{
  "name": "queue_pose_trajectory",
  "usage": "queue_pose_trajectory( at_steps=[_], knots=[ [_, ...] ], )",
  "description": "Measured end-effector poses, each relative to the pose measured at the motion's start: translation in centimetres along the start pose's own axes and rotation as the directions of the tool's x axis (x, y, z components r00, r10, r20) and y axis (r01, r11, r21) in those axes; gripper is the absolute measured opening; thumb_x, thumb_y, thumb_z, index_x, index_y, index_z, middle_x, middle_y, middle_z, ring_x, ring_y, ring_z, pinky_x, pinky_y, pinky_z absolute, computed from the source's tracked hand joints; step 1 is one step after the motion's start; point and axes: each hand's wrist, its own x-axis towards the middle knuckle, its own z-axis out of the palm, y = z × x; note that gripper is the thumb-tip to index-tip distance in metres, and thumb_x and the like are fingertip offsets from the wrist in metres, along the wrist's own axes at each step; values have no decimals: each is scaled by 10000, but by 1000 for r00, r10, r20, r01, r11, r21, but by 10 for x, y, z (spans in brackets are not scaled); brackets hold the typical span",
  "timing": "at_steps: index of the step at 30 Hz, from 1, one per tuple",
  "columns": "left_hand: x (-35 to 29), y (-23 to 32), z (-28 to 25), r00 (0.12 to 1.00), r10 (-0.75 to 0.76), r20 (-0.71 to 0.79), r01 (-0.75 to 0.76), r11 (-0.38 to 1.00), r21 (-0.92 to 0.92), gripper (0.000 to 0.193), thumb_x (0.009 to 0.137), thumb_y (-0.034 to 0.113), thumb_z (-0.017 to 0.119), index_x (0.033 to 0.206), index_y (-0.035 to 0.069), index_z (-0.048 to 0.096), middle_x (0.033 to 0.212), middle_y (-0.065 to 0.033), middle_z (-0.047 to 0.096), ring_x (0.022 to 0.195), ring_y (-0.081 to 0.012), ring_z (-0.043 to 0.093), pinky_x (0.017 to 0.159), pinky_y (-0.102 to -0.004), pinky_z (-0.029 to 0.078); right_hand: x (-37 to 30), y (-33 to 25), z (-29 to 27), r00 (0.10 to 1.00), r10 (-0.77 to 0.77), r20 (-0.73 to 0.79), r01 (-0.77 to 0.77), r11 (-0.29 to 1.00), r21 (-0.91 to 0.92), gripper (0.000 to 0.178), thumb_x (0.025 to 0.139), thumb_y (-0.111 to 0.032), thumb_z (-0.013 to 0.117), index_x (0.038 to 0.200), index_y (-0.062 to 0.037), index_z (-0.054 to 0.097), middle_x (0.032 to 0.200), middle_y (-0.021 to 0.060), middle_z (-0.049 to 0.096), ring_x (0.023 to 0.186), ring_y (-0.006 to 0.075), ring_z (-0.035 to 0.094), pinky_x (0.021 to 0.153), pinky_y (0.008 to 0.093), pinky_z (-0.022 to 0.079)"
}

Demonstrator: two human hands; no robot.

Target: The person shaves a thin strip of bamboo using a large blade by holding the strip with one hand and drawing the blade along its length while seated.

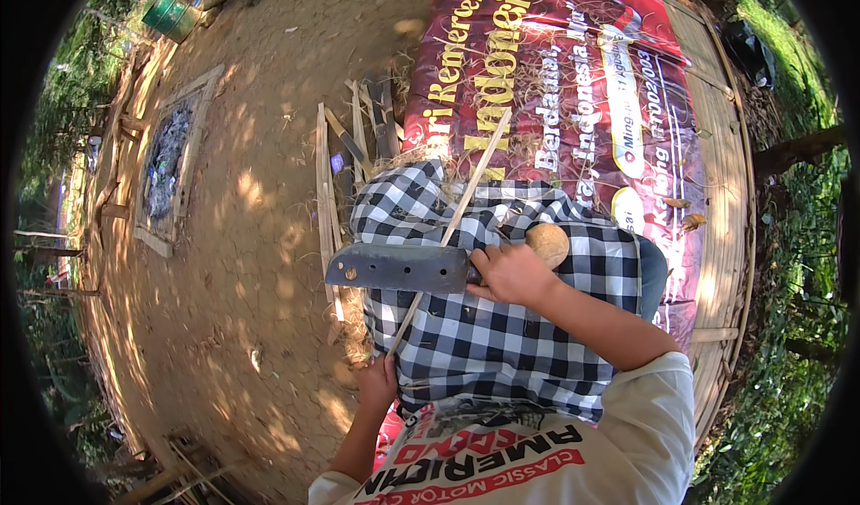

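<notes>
My right hand (511,274) grips the handle of a cleaver (394,268), whose broad dark blade with a few round holes points left. A rounded wooden knob (548,245) shows just beyond my fist, apparently the handle's end. My left hand (377,381) is closed round the lower end of a thin pale bamboo or wood strip (475,183). The strip slants up and right across my lap and passes behind the blade, which lies across its middle. Whether blade and strip touch, I cannot tell. A black-and-white checked cloth (502,344) covers my legs.
Several split sticks (324,192) lie on bare earth left of my legs, with shavings nearby. A dark red printed banner (555,84) with fibres on it covers a bamboo platform (721,218). Farther left are a framed ash pit (166,169) and a green drum (171,17).
</notes>
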Motion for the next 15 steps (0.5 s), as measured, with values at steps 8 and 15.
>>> queue_pose_trajectory(
  at_steps=[8,15],
  knots=[
    [14,10,-13,994,-28,109,43,989,-145,363,985,265,464,788,-14,587,644,-257,566,605,-459,566,525,-476,426,-14,91,-13,990,82,-112,-99,982,-163,420,686,-387,751,818,-47,543,714,105,619,654,276,651,595,383,528],
    [21,9,-11,990,-40,132,64,981,-183,390,987,268,470,754,-31,562,619,-264,546,597,-458,569,521,-478,423,-8,22,-18,985,172,32,-172,985,-13,248,708,-235,674,813,-41,560,704,120,638,625,284,658,570,389,527]
  ],
)
